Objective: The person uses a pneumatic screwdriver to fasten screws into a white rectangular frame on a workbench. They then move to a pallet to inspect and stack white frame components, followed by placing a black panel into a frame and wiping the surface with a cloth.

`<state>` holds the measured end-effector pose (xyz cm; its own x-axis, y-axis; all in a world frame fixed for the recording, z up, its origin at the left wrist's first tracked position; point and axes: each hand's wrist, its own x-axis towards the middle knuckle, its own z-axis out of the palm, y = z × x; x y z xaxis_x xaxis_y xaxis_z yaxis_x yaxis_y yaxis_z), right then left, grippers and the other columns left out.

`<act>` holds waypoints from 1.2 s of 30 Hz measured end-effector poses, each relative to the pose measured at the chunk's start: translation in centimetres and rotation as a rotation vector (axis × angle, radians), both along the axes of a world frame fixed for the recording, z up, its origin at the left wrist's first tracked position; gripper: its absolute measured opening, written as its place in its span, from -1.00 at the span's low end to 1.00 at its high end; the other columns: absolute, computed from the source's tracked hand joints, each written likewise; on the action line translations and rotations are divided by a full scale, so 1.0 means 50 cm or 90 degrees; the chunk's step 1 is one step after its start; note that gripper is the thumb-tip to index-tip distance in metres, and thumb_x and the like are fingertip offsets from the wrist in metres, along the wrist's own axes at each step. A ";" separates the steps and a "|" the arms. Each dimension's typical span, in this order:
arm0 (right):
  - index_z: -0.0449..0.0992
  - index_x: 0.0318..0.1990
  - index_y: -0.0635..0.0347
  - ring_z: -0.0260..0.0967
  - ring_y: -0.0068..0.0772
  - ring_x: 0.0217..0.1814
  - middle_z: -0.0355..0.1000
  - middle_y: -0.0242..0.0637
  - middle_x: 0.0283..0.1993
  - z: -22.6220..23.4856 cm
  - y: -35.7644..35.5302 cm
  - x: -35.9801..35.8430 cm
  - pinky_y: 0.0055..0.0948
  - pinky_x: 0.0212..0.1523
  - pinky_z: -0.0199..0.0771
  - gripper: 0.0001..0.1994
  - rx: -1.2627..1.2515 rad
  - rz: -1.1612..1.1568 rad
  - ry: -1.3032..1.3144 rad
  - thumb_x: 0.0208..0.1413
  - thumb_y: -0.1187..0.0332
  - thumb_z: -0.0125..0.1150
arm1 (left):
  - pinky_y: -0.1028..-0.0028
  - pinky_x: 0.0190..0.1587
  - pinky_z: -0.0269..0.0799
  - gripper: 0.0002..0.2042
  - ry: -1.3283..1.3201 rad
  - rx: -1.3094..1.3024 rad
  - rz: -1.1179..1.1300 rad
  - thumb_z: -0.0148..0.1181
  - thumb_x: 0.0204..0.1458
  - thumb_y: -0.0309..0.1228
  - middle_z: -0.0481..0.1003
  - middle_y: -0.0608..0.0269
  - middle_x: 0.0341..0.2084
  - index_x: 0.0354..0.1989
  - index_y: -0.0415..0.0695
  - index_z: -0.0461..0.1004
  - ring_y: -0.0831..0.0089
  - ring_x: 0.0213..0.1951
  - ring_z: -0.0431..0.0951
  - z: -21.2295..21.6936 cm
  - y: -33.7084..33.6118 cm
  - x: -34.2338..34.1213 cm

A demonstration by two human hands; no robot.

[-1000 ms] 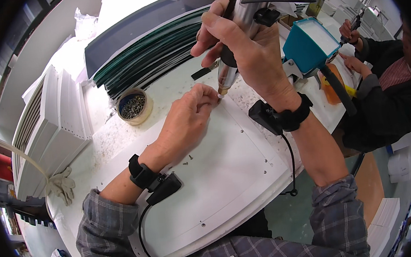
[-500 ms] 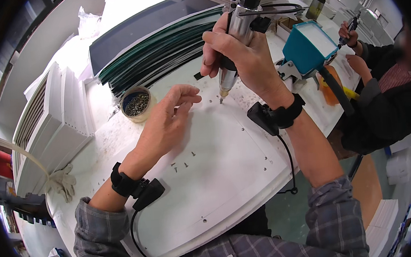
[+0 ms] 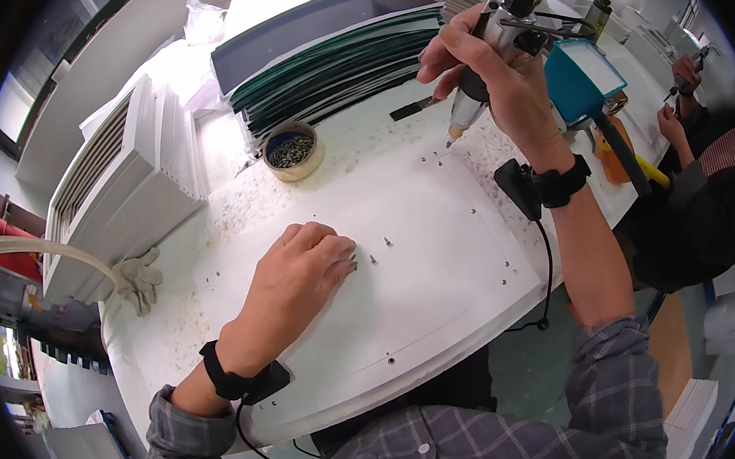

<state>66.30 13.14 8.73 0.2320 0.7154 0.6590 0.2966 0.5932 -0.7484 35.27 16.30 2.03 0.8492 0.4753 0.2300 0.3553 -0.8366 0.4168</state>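
My left hand (image 3: 298,274) rests low over the white panel (image 3: 442,293), its fingers curled and thumb and fingertips closing on a small dark screw (image 3: 353,257). Two more loose screws, one upright-looking screw (image 3: 373,259) and another (image 3: 387,242), lie just beyond the fingertips. My right hand (image 3: 512,89) grips a silver and black powered screwdriver (image 3: 471,100), tilted with its tip down and left. The bit hovers close to the panel's far right corner, near a few fastener heads (image 3: 438,158); whether it touches cannot be made out.
A round tub of screws (image 3: 292,153) stands beyond my left hand. Behind it lies a stack of dark green-edged sheets (image 3: 337,68); white panels (image 3: 120,163) and a glove (image 3: 138,278) are at left. A blue scoop-like container (image 3: 576,84) and another person (image 3: 705,134) are at right.
My left hand has come down and nearer to me onto the loose screws, its fingers closing. My right hand has swung the screwdriver right in view. The whole view has shifted.
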 end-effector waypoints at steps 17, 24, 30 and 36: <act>0.38 -0.19 0.12 0.51 -0.36 -0.33 0.41 -0.32 -0.31 0.018 -0.179 -0.154 -0.33 -0.32 0.62 -0.77 -0.014 0.117 0.312 0.39 0.16 0.07 | 0.29 -0.13 0.54 -0.88 0.243 0.246 -0.100 0.15 0.16 -0.53 0.43 0.07 -0.36 -0.21 -0.29 0.38 0.15 -0.22 0.53 0.027 -0.017 0.020; 0.27 -0.21 0.08 0.48 -0.36 -0.41 0.34 -0.35 -0.36 -0.012 -0.221 -0.214 -0.20 -0.36 0.65 -0.79 0.033 0.184 0.343 0.46 0.18 -0.04 | 0.41 -0.17 0.56 -0.87 0.005 -0.075 -0.039 0.21 0.14 -0.57 0.56 0.07 -0.30 -0.17 -0.29 0.45 0.28 -0.28 0.61 0.026 -0.066 -0.035; 0.30 -0.18 0.09 0.49 -0.38 -0.38 0.37 -0.35 -0.34 -0.019 -0.242 -0.248 -0.13 -0.28 0.69 -0.74 0.055 0.211 0.391 0.46 0.10 -0.08 | 0.51 -0.09 0.57 -0.90 -0.128 -0.538 0.131 0.25 0.27 -0.50 0.60 0.24 -0.23 -0.16 -0.23 0.48 0.57 -0.23 0.59 0.003 -0.158 -0.116; 0.42 0.05 0.17 0.51 -0.42 -0.37 0.45 -0.32 -0.31 -0.009 -0.244 -0.279 -0.14 -0.32 0.69 -0.61 0.059 0.215 0.356 0.49 0.03 -0.14 | 0.49 -0.05 0.62 -0.85 -0.326 -0.844 0.132 0.20 0.33 -0.47 0.62 0.09 -0.18 -0.06 -0.26 0.42 0.47 -0.19 0.64 -0.038 -0.191 -0.149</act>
<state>52.37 0.96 8.27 0.3300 0.7553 0.5663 -0.3358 0.6545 -0.6774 27.83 6.76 0.11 0.6999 0.6796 -0.2196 -0.0036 0.3109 0.9504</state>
